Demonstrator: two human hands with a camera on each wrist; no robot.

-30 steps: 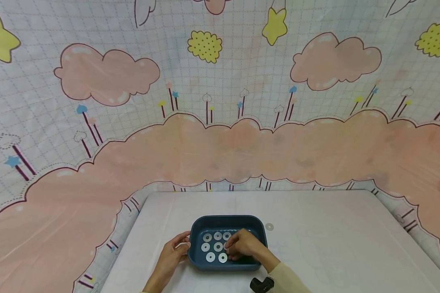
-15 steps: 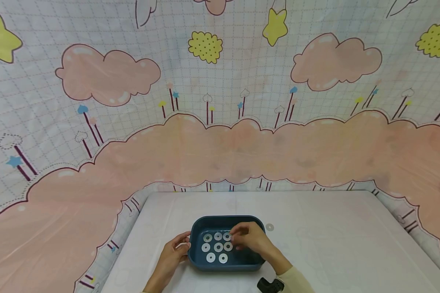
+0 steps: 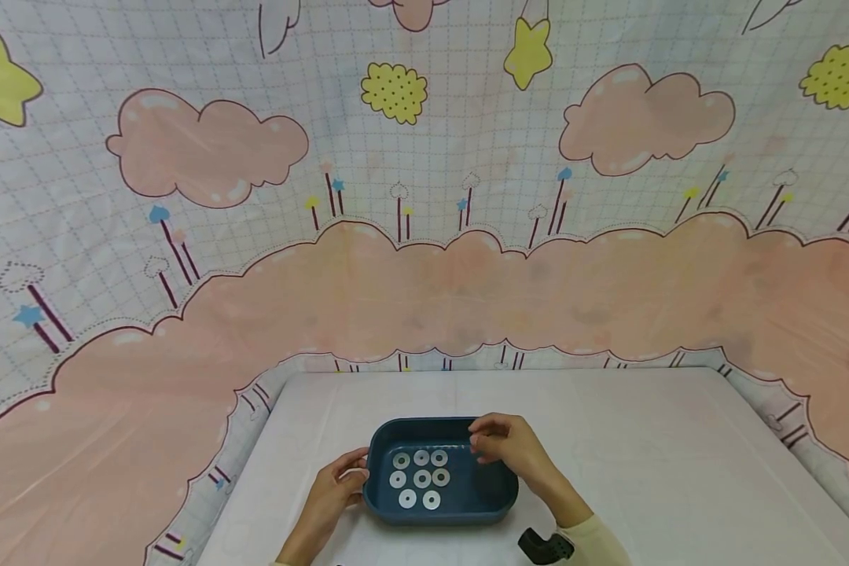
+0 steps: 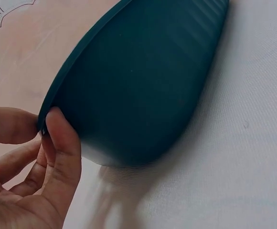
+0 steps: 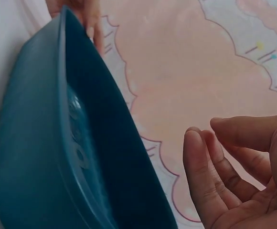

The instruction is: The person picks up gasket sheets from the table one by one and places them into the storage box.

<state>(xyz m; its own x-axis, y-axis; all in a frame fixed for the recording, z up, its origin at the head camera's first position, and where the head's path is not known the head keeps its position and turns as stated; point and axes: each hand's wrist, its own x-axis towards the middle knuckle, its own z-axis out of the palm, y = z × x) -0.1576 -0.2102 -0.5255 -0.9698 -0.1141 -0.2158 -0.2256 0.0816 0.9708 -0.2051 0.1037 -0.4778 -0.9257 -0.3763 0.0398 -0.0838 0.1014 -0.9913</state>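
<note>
A dark blue rectangular tray (image 3: 477, 499) rests on the white table. Several flat metal washers (image 3: 422, 479) lie in rows on the left part of its floor. My left hand (image 3: 331, 489) pinches the tray's left rim between thumb and fingers, as the left wrist view shows of the tray wall (image 4: 138, 81). Over the tray's far right corner is my right hand (image 3: 516, 452), fingers loosely bent. In the right wrist view this right hand (image 5: 239, 171) has nothing between thumb and fingertips, beside the tray wall (image 5: 33, 124).
The white table (image 3: 644, 456) stretches around the tray on all sides. Behind it hangs a cloth backdrop (image 3: 424, 299) printed with clouds and stars. A black wrist device (image 3: 545, 545) sits at the right sleeve.
My right hand has lifted off the washers and moved right and away, to the tray's far right corner. It now covers the spot where a loose washer lay. The left hand stays.
</note>
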